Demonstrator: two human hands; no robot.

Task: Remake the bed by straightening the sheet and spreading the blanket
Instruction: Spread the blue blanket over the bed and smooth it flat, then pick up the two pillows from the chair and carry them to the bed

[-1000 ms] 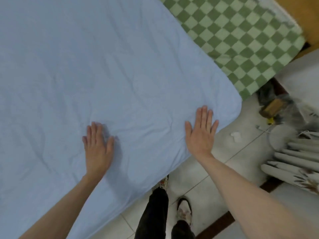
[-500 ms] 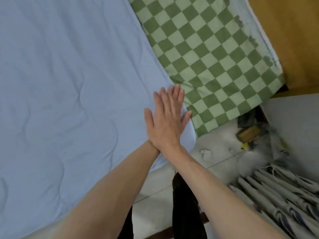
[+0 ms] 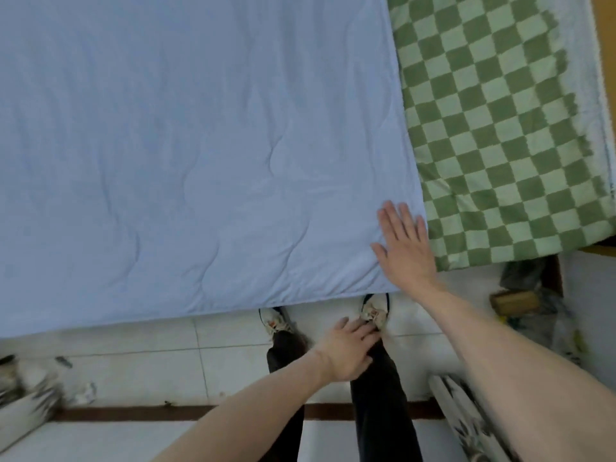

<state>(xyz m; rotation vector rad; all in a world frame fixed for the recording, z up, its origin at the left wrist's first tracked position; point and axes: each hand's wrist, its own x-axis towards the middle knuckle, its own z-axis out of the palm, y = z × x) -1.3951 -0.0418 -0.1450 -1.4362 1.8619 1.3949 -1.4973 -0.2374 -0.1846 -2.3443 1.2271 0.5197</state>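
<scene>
Nearest the camera, two bare forearms reach forward over a pale tiled floor (image 3: 133, 348) crossed by a dark strip (image 3: 133, 413). The person's dark trouser legs (image 3: 380, 395) run down to two light shoes (image 3: 375, 311) whose toes stand at the bed's near edge. The left hand (image 3: 346, 351) hangs off the bed, in front of the right trouser leg, fingers straight and loosely together, holding nothing. Whether it touches the trouser cloth cannot be told.

Blurred striped fabric (image 3: 473, 425) lies on the floor at the lower right, and another blurred, streaked bundle (image 3: 23, 395) sits at the lower left. Further right, past the bed's near right corner, a brown block-shaped object (image 3: 513, 301) rests among dark clutter — too smeared to name.

The right hand (image 3: 405, 245) lies flat, palm down, on the near right corner of the light blue blanket (image 3: 200, 145), fingers straight and slightly spread — pressing, not gripping. Its fingertips reach just to the blanket's right edge, beside the green checked sheet (image 3: 500, 128).

The blanket covers most of the bed, its near hem running along the bed's near edge, with soft quilted creases across the surface. The checked sheet shows as a bare band along the bed's right side, from the near right corner to the far edge. Beyond it a pale fluffy strip (image 3: 596, 95) borders the sheet, with brown wood (image 3: 608, 35) at the far right corner.
</scene>
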